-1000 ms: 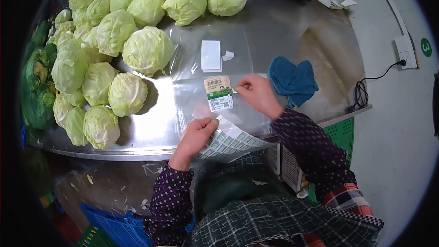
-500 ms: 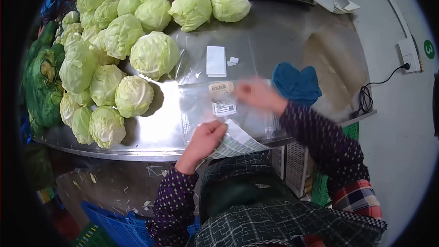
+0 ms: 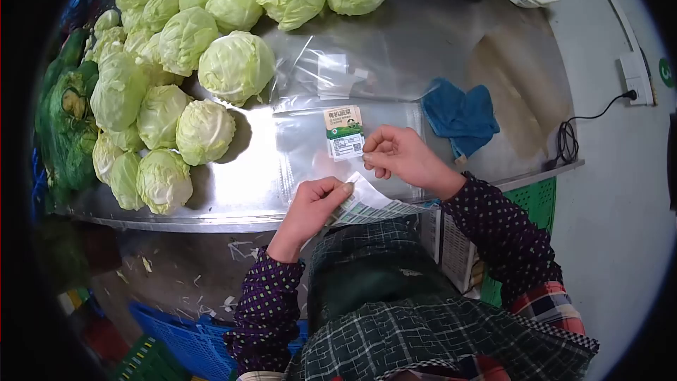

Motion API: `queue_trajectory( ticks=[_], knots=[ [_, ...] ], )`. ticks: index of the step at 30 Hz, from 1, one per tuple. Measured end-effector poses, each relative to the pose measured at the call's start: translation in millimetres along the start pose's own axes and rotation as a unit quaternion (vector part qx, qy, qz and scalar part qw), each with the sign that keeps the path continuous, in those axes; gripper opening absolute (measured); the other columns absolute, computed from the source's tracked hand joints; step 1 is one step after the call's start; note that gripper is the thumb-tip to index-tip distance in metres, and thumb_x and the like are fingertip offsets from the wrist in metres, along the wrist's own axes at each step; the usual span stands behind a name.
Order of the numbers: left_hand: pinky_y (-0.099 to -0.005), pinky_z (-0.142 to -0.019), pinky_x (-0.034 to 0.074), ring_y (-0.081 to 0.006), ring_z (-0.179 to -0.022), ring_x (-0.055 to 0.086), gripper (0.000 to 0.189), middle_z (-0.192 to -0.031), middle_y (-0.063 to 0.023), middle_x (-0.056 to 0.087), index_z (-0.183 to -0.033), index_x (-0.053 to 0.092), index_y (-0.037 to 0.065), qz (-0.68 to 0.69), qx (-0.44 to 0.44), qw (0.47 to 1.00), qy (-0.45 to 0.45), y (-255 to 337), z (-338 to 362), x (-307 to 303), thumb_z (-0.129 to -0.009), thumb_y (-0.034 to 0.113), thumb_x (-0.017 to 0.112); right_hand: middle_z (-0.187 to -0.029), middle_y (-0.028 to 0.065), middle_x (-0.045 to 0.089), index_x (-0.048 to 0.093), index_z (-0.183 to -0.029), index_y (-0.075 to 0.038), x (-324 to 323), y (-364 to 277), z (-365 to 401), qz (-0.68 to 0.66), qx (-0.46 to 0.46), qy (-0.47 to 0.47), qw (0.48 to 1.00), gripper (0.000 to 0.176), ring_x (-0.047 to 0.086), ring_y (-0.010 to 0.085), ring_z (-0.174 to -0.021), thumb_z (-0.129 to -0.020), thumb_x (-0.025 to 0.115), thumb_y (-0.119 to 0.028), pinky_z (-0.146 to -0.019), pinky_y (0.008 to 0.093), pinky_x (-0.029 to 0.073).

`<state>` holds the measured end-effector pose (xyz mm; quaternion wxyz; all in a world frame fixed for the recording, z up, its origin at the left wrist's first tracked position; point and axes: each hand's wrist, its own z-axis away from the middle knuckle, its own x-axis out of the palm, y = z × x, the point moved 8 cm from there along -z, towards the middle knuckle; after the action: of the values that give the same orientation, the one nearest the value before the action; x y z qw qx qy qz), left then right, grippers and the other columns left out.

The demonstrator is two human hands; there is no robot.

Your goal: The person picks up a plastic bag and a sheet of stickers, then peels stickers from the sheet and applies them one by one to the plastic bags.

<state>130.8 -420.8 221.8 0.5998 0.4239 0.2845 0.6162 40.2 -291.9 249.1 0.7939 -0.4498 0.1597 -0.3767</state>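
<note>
My left hand (image 3: pixel 310 208) pinches the label sheet (image 3: pixel 374 206) at lower centre, its lifted corner just below my right hand (image 3: pixel 398 159), fingertips pressed together.

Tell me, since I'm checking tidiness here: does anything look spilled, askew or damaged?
Pale scraps litter the floor under the table. A dull brownish patch mars its top. The left hand's sticker sheet overhangs the edge.

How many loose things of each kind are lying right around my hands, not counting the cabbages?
Clear plastic bags: 2 (near, far)
Blue cloth: 1
Sticker sheet, held in the left hand: 1
Total: 4
</note>
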Motion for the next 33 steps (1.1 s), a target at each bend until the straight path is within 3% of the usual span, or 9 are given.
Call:
queue_trajectory(
  ticks=[3, 11, 15, 16, 18, 22, 28, 30, 33],
  knots=[
    [-0.0194, -0.054, 0.034, -0.0006, -0.061, 0.041, 0.023, -0.066, 0.0073, 0.055, -0.078, 0.064, 0.001, 0.016, 0.018, 0.998, 0.058, 4, 0, -9, -0.093, 0.018, 0.059, -0.08, 0.0038, 0.062, 0.053, -0.096, -0.002, 7, -24, 19, 0.073, -0.137, 0.027, 0.988, 0.015, 0.057, 0.0056, -0.068, -0.086, 0.063, -0.006, -0.06, 0.0199, 0.045],
    [-0.0195, -0.055, 0.034, -0.0008, -0.063, 0.04, 0.025, -0.066, 0.0073, 0.053, -0.078, 0.064, -0.001, 0.027, 0.029, 0.998, 0.05, 4, -7, -7, -0.093, 0.019, 0.06, -0.09, 0.0075, 0.063, 0.049, -0.125, -0.002, -9, -28, -55, 0.057, -0.064, -0.082, 0.993, 0.043, 0.059, 0.0097, -0.072, -0.087, 0.063, -0.017, -0.064, 0.0244, 0.048],
    [-0.0201, -0.054, 0.032, -0.001, -0.062, 0.038, 0.027, -0.065, 0.0082, 0.05, -0.075, 0.062, 0.0, 0.024, 0.008, 0.996, 0.081, 0, -9, -11, -0.093, 0.02, 0.059, -0.117, 0.0184, 0.056, 0.048, -0.125, -0.001, -88, -83, -79, 0.471, -0.224, 0.42, 0.742, 0.051, 0.059, 0.0272, -0.1, -0.082, 0.067, -0.019, -0.083, 0.0353, 0.048],
    [-0.0201, -0.054, 0.032, -0.001, -0.062, 0.038, 0.027, -0.065, 0.0082, 0.05, -0.075, 0.062, 0.0, 0.02, 0.009, 0.996, 0.082, -1, -8, -13, -0.093, 0.02, 0.059, -0.117, 0.0184, 0.056, 0.048, -0.125, -0.001, -87, -87, -71, 0.468, -0.225, 0.422, 0.743, 0.051, 0.059, 0.0272, -0.1, -0.082, 0.067, -0.019, -0.083, 0.0353, 0.048],
    [-0.0204, -0.053, 0.032, -0.001, -0.061, 0.037, 0.028, -0.064, 0.0081, 0.049, -0.074, 0.062, 0.001, 0.011, 0.028, 0.995, 0.092, -1, -7, -18, -0.093, 0.021, 0.059, -0.115, 0.0188, 0.057, 0.051, -0.122, -0.002, -53, -103, -37, 0.409, -0.378, 0.322, 0.765, 0.051, 0.056, 0.0315, -0.105, -0.077, 0.07, -0.018, -0.089, 0.0383, 0.045],
    [-0.0202, -0.054, 0.033, -0.0011, -0.061, 0.038, 0.027, -0.064, 0.0081, 0.05, -0.074, 0.062, 0.001, 0.041, 0.016, 0.992, 0.117, 11, -3, -27, -0.093, 0.021, 0.059, -0.099, 0.0107, 0.063, 0.053, -0.11, 0.0, 25, -33, -11, 0.198, -0.108, -0.045, 0.973, 0.035, 0.061, 0.0151, -0.093, -0.081, 0.069, -0.009, -0.078, 0.0281, 0.048],
    [-0.0195, -0.062, 0.039, -0.0029, -0.07, 0.049, 0.016, -0.076, 0.0009, 0.061, -0.079, 0.065, -0.001, -0.004, -0.012, 0.997, 0.07, 13, 6, -29, -0.089, 0.012, 0.062, -0.077, 0.0021, 0.062, 0.055, -0.097, 0.0, 23, -9, -25, -0.043, -0.024, -0.099, 0.994, 0.018, 0.059, 0.0063, -0.072, -0.083, 0.066, -0.002, -0.065, 0.0186, 0.046],
    [-0.0223, -0.074, 0.044, -0.009, -0.086, 0.057, 0.008, -0.096, -0.0085, 0.066, -0.082, 0.067, -0.003, 0.028, 0.197, 0.976, 0.091, 45, 13, -28, -0.085, 0.004, 0.064, -0.077, 0.0018, 0.062, 0.056, -0.095, 0.0, 29, -1, -25, -0.07, -0.001, -0.124, 0.99, 0.016, 0.059, 0.0061, -0.072, -0.083, 0.066, -0.002, -0.065, 0.0187, 0.045],
    [-0.0259, -0.083, 0.045, -0.0147, -0.098, 0.058, 0.006, -0.111, -0.013, 0.063, -0.084, 0.067, -0.004, 0.026, 0.224, 0.971, 0.078, 55, 18, -28, -0.083, 0.001, 0.064, -0.078, 0.001, 0.062, 0.058, -0.092, 0.001, 42, 11, -22, -0.151, 0.043, -0.17, 0.973, 0.015, 0.058, 0.0056, -0.071, -0.081, 0.067, -0.004, -0.063, 0.0193, 0.045]
  ],
)
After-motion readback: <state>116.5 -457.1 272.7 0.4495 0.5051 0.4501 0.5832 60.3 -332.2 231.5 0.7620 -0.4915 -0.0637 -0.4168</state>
